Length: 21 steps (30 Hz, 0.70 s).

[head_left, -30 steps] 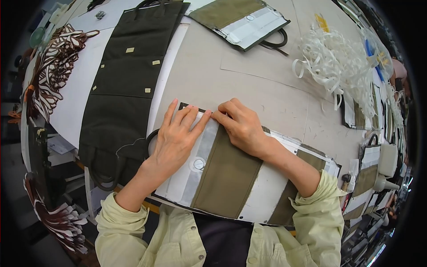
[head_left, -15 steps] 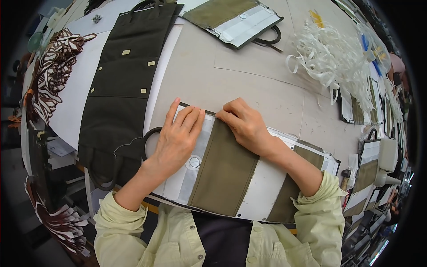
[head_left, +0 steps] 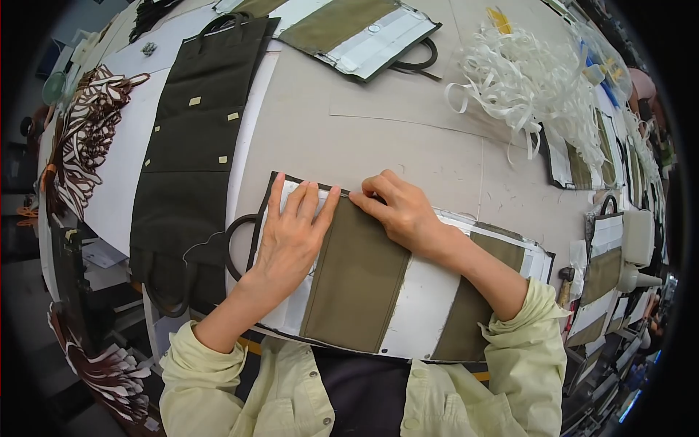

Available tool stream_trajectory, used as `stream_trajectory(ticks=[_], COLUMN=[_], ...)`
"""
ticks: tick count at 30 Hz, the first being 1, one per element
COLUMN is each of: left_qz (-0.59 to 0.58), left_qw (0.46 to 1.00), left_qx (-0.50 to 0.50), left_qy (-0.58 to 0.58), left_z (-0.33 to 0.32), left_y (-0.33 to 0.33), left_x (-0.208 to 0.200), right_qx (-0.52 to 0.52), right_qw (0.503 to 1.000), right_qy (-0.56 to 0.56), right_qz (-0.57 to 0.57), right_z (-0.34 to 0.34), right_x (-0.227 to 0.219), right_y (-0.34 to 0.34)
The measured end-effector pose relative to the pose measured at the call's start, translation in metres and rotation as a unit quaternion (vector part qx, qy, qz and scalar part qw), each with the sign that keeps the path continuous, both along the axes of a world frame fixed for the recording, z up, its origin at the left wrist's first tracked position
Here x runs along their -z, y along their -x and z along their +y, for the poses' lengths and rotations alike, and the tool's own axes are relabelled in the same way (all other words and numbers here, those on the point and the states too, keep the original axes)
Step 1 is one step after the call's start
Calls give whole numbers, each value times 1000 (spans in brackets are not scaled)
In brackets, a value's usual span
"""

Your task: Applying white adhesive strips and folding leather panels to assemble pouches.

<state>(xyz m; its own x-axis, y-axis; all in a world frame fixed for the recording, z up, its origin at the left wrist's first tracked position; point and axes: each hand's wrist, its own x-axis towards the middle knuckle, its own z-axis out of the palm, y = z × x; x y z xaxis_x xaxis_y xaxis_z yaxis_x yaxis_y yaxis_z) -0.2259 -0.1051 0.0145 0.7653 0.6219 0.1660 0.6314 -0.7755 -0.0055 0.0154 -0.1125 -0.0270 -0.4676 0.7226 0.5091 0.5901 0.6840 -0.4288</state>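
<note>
In front of me lies an unsewn bag panel [head_left: 353, 284] with olive and white bands and a dark edge. A dark loop handle [head_left: 231, 247] sticks out from its left end. My left hand [head_left: 291, 237] rests flat on the panel's upper left part, fingers stretched out and slightly spread, tips near the far edge. With thumb and fingers closed, my right hand [head_left: 400, 215] pinches the far edge of the panel where the olive band meets it. The fingertips of that hand are partly hidden.
To the left lies a long dark bag piece [head_left: 193, 138] with small pale tabs. A similar olive-and-white panel [head_left: 342, 33] is at the far side. White ribbon [head_left: 517, 84] is heaped at the far right. Brown-and-white patterned strips [head_left: 91, 135] hang at the left table edge.
My left hand's fingers have spread a little on the panel, baring its far left corner. My right hand keeps its pinch at the far edge. The whole view has shifted slightly.
</note>
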Motion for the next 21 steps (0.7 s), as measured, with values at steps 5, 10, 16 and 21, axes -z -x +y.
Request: stream_trajectory(ticks=[5, 10, 16, 21], left_qz=[10, -28, -80, -69], left_qw=[1000, 999, 996, 997], left_qx=[-14, 16, -3, 7], left_qy=[-6, 6, 50, 29], left_z=[-3, 0, 2, 4], left_y=[-3, -6, -12, -12], left_x=[-2, 3, -1, 1], right_qx=[-13, -10, -5, 2], right_qw=[1000, 1000, 1000, 1000], right_qy=[5, 9, 3, 2], right_qz=[17, 25, 30, 27], right_z=[0, -2, -1, 1], right_x=[-1, 0, -2, -2], right_y=[-2, -4, -1, -2])
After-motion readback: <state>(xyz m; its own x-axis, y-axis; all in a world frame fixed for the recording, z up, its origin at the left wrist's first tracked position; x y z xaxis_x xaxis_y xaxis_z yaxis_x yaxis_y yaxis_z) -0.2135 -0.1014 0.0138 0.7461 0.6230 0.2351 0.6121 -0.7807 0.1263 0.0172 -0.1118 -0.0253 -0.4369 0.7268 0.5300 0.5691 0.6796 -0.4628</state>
